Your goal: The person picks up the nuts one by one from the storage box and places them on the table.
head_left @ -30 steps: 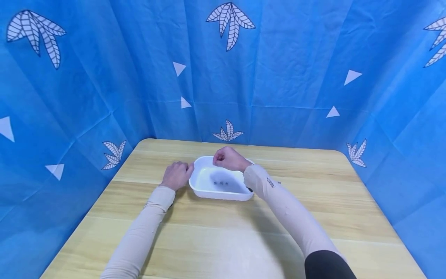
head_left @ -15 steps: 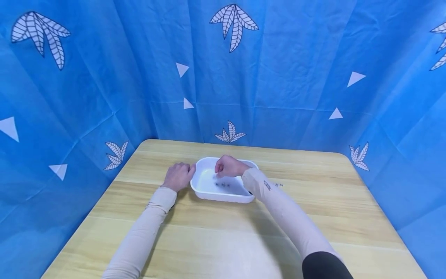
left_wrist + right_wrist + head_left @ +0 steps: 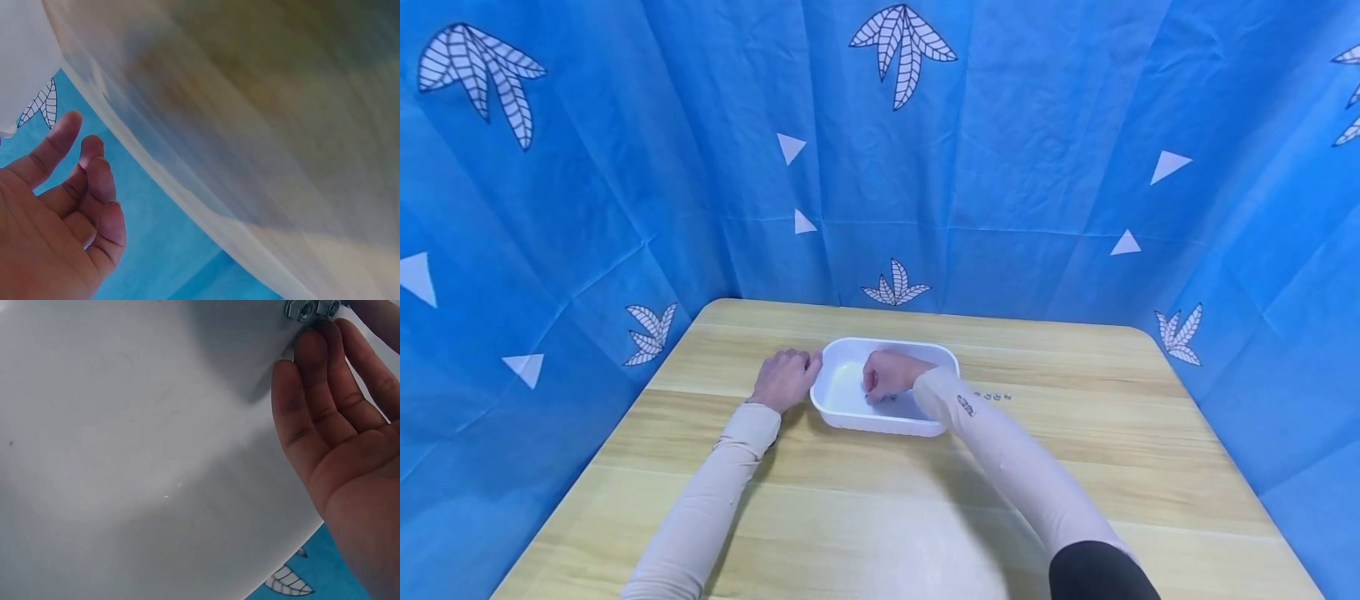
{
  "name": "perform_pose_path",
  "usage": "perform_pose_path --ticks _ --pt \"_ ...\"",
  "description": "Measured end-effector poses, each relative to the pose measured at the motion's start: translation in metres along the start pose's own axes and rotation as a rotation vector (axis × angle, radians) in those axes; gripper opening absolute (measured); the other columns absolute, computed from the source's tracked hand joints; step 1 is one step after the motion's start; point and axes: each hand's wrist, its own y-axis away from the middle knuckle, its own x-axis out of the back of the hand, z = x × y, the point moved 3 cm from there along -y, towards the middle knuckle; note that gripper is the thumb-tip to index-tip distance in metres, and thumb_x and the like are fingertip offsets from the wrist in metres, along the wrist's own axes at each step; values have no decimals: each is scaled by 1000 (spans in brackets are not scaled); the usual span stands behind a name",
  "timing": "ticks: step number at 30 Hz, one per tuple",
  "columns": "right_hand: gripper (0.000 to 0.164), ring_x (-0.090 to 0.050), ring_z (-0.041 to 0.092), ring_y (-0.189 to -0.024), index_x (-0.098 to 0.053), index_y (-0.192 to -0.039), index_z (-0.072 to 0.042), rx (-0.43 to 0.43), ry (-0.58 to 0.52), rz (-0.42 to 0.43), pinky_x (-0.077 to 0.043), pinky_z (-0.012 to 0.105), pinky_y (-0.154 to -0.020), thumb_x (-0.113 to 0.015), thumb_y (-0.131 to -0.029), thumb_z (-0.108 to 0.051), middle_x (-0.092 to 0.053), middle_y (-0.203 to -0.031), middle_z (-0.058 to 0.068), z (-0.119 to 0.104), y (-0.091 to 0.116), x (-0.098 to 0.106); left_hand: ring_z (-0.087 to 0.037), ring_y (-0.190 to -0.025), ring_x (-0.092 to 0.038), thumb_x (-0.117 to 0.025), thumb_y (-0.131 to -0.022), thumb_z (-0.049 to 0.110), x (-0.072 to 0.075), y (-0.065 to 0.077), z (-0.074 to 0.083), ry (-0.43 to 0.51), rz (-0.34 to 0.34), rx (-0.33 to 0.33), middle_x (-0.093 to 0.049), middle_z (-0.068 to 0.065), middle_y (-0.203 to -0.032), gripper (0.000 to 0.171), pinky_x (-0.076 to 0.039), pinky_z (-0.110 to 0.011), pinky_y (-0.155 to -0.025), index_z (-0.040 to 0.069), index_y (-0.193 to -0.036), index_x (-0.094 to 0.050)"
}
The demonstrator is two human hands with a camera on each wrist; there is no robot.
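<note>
My left hand [image 3: 782,379] lies at the left end of a white plastic basin [image 3: 880,424], its thumb at the rim. In the left wrist view, the fingers of this hand [image 3: 69,212] are loosely bent, with nothing seen between them. My right hand [image 3: 891,375] reaches down into the basin, fingertips at its floor beside small metal nuts [image 3: 892,397]. Two shiny hex nuts [image 3: 300,309] show next to the fingertips of the right hand [image 3: 344,431] in the right wrist view. The thumb and fingertip meeting point is cut off there, so whether a nut is pinched is hidden.
Several more small nuts [image 3: 997,396] sit in a row on the wooden table [image 3: 1075,450], just right of the basin and behind the right forearm. A blue patterned curtain [image 3: 1037,167] surrounds the table at the back and sides.
My right hand has lowered from above the basin's back part to its floor, covering part of the nut row. More nuts on the table now show past the sleeve. My left hand stays put.
</note>
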Motion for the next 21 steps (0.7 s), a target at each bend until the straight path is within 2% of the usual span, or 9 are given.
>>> perform_pose_path --ticks 4,7,11,13,17,21 --pt "8 -63 8 -72 -78 -99 -10 21 67 10 -53 20 -69 -78 -92 -12 -74 -88 -1 -4 -3 -2 -40 -106 -65 -28 -109 49 1 0 0 -1 6 -2 -72 -21 -108 67 -51 -58 -93 0 -111 -74" --pt "4 -59 8 -67 -77 -94 -11 23 107 13 -49 19 -65 -73 -95 -11 -69 -78 -4 -6 -5 -4 -39 -104 -65 -29 -109 49 2 1 1 1 9 -4 -72 -21 -106 67 -51 -58 -92 0 -110 -74" --pt "23 -50 7 -60 -63 -75 -15 51 174 11 -42 19 -61 -66 -96 -8 -52 -64 -6 -9 -6 -6 -39 -103 -65 -29 -110 48 3 2 1 6 6 -3 -72 -20 -105 66 -52 -57 -91 0 -110 -74" --pt "27 -49 8 -60 -57 -71 -17 64 214 15 -41 20 -61 -63 -96 -8 -48 -63 -6 -9 -5 -7 -39 -104 -65 -29 -110 48 3 3 1 4 3 -3 -73 -20 -106 66 -52 -57 -91 0 -110 -74" --pt "16 -55 9 -68 -62 -82 -17 55 255 36 -46 21 -69 -62 -97 -11 -57 -72 -5 -10 -4 -6 -39 -104 -65 -29 -110 48 3 4 2 1 3 -6 -73 -20 -106 66 -52 -57 -91 0 -108 -74" --pt "5 -61 11 -71 -69 -95 -14 34 219 55 -52 23 -71 -66 -94 -11 -66 -80 -2 -12 -2 -3 -39 -105 -65 -30 -110 48 3 4 3 7 7 -9 -73 -21 -106 65 -52 -58 -92 0 -107 -74"
